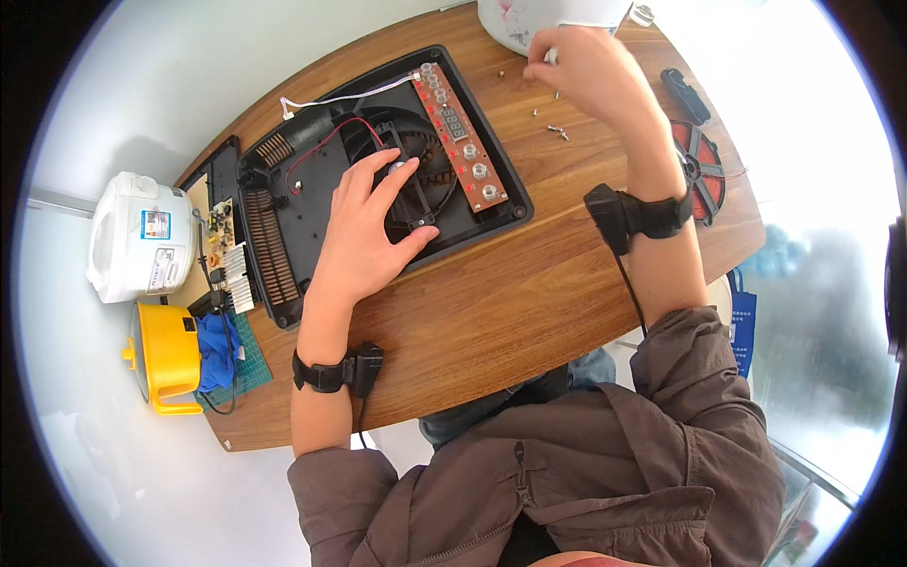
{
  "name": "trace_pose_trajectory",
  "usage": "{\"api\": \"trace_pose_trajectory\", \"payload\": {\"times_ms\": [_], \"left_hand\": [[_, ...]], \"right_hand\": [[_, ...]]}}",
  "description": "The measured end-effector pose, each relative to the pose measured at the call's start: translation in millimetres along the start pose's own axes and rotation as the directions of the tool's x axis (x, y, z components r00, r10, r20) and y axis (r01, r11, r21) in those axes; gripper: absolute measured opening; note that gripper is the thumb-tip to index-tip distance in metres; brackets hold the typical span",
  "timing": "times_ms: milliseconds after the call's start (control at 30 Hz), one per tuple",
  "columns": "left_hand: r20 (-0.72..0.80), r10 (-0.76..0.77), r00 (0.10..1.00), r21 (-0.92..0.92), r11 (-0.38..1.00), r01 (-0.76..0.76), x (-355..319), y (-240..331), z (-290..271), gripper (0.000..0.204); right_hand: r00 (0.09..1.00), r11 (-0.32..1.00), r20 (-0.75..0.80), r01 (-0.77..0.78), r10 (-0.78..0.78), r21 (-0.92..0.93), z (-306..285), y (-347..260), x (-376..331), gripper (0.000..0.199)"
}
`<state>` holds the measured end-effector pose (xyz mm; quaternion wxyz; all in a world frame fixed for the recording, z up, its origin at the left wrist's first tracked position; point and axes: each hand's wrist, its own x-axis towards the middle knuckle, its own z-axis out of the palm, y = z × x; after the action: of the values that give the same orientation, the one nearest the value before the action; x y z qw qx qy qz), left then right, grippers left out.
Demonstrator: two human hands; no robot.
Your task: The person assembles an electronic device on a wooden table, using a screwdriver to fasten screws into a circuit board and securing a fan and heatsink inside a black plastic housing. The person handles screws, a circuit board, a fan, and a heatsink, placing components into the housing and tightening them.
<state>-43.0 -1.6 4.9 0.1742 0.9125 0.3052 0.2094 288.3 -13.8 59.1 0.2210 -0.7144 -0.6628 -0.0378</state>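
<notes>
An open black plastic appliance housing [491,180] lies tilted on the table, a round fan opening inside it. My left hand [364,222] reaches over the housing with fingers spread. Its fingertips and thumb rest about a narrow black bracket [409,194] across the fan. Along the housing's right side runs a brown circuit board [453,132] with a display and several round buttons. My right hand [590,71] is raised at the back of the table, fingers curled together beside a white appliance. A small whitish bit shows at its fingertips; what it is, I cannot make out.
Loose screws [558,133] lie right of the housing. A red-and-black fan [701,170] and a black plastic piece [685,95] sit at the right edge. A white rice cooker [142,236], a yellow pot [168,354] and a component board [222,236] stand left. The white appliance [510,24] is behind.
</notes>
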Motion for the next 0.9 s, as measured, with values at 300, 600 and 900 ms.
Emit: {"api": "trace_pose_trajectory", "payload": {"times_ms": [300, 600, 900], "left_hand": [[0.024, -0.02, 1.0, -0.011, 1.0, 0.02, 1, 1, -1, 0.074], [0.011, -0.009, 1.0, -0.016, 1.0, 0.009, 0, -3, 3, 0.071], [-0.001, -0.031, 1.0, 0.001, 1.0, 0.031, -1, 2, -1, 0.072]], "right_hand": [[0.954, 0.966, 0.249, -0.106, 0.165, -0.235, 52, 10, -1, 0.017], [0.947, 0.979, 0.275, -0.119, 0.163, -0.168, 65, 14, 1, 0.014], [0.996, 0.977, -0.025, 0.091, -0.088, 0.191, 9, -13, 3, 0.014]]}}
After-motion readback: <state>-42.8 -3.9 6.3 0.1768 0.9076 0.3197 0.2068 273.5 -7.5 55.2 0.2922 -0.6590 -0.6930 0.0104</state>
